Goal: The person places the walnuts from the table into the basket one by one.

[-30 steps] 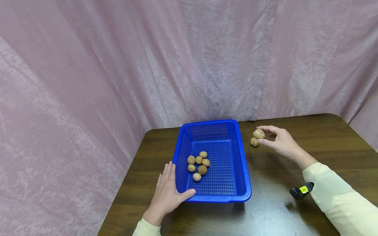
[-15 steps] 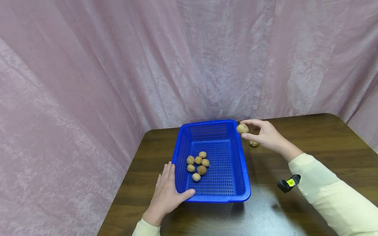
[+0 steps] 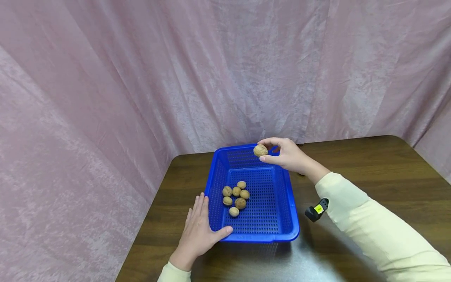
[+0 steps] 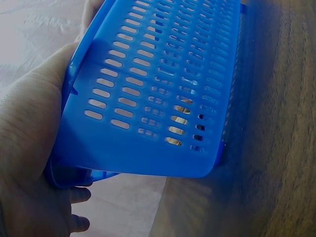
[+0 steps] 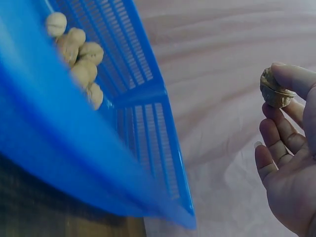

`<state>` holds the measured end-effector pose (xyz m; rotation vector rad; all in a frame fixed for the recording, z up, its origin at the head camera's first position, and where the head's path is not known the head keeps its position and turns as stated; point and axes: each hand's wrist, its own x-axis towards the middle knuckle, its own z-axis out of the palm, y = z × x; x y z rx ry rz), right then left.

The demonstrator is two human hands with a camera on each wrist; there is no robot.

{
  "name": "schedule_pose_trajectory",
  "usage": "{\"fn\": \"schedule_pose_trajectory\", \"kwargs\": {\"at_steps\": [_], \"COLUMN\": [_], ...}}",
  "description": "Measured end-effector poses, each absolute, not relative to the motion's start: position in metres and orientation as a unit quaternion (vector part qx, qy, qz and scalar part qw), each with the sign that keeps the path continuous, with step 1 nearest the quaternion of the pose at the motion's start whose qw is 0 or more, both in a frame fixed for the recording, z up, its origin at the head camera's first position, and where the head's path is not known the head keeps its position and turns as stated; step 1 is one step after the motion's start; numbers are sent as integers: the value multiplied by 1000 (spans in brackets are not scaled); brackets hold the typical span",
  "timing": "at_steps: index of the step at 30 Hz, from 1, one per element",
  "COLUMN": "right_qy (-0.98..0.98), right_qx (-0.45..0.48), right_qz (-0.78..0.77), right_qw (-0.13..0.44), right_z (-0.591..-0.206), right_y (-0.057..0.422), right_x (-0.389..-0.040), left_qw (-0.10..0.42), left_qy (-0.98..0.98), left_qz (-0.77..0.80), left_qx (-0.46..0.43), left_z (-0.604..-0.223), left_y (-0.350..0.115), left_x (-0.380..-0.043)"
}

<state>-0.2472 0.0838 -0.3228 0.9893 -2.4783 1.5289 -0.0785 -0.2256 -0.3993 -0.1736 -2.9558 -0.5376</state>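
My right hand [image 3: 291, 155] pinches a walnut [image 3: 260, 150] between thumb and fingertips, held above the far right part of a blue plastic basket [image 3: 291, 203]. The right wrist view shows the same walnut [image 5: 274, 90] at the fingertips, with the other fingers loosely bent. Several walnuts [image 3: 240, 203] lie grouped on the left half of the basket's perforated floor. My left hand [image 3: 198, 232] rests at the basket's near left corner, fingers straight along the left rim and thumb over the front rim. In the left wrist view its palm lies against the rim [image 4: 74, 64].
The basket stands on a dark brown wooden table [image 3: 352, 168]. Pink velvet curtain [image 3: 246, 78] hangs behind and to the left of it. A black wrist device with a yellow label [image 3: 317, 209] sits at the right sleeve. My right wrist mostly hides another walnut on the table.
My right hand has lifted a walnut off the table beside another one and carried it leftward over the basket's far rim. The left hand has stayed in place.
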Motion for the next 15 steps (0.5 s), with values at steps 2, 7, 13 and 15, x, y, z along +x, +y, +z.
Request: {"fn": "schedule_pose_trajectory", "kwargs": {"at_steps": [2,7,13,15], "right_qy": [-803,-804,-811,-818], "right_qx": [326,326,322,315], "right_qz": [498,498,488,480], "right_qw": [25,3,-23,-35], "right_z": [-323,-325,-331,-335], "right_y": [75,51,23,16], "right_x": [-249,-250,-250,-250], "left_qw": [68,68,65,64], "left_qy": [-979,-980,-980,-980], "left_qz": [-180,-179,-181,-182], "left_qx": [-58,-60,-58,-58], "left_z": [-399,-399,-400,-400], "left_y": [-225,-226,-228,-228], "left_x": [-78,-78,-78,-78]}}
